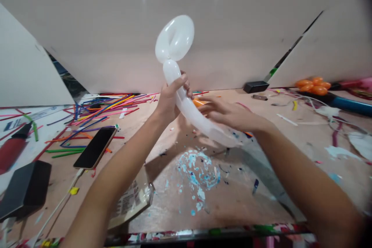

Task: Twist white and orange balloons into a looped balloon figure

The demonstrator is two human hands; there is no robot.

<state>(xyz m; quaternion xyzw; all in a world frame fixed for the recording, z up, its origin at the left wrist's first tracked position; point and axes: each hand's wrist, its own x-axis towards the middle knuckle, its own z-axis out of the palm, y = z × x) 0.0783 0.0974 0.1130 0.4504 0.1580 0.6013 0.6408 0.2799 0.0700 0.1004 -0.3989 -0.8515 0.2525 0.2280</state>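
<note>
At the near edge of the worktop, a printed packet is partly covered by the left forearm. Beyond it, blue flecks are scattered. The right hand is just beside the lower length of the white balloon, whose end blurs out; its fingers are bent, but I cannot tell whether they grip the mostly hidden orange thing. The left hand is wrapped around the balloon, its looped top rising above that hand before the pale wall.
</note>
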